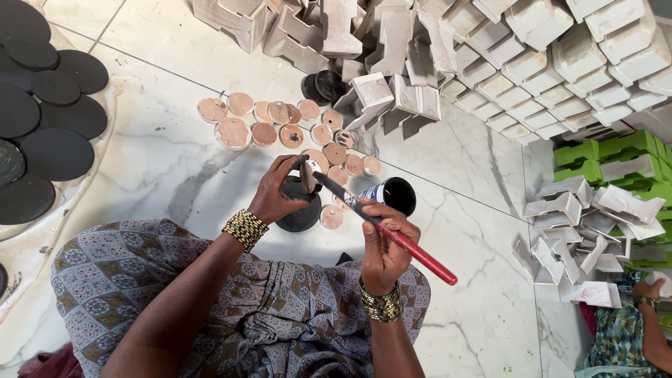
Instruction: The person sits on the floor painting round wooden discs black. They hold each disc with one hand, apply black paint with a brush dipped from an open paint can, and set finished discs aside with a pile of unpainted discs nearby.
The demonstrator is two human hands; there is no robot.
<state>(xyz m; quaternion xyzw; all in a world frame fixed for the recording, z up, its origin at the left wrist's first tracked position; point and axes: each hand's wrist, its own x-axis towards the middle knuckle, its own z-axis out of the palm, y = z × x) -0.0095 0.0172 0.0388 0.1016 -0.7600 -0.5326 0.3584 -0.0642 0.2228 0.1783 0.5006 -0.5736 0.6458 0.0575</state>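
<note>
The left hand [276, 197] pinches a small disc [307, 176] over the floor [161, 161]. The right hand [383, 245] grips a red brush [392, 234], its tip on the disc. A black paint can [395, 194] sits just behind.

A white marble-patterned floor [161, 154] carries everything: bare round discs [280, 122] at upper centre, a pile of pale wooden blocks [490, 63] along the top, black-painted discs [49, 105] at left, and an open tin of black paint [393, 194] near centre.
</note>
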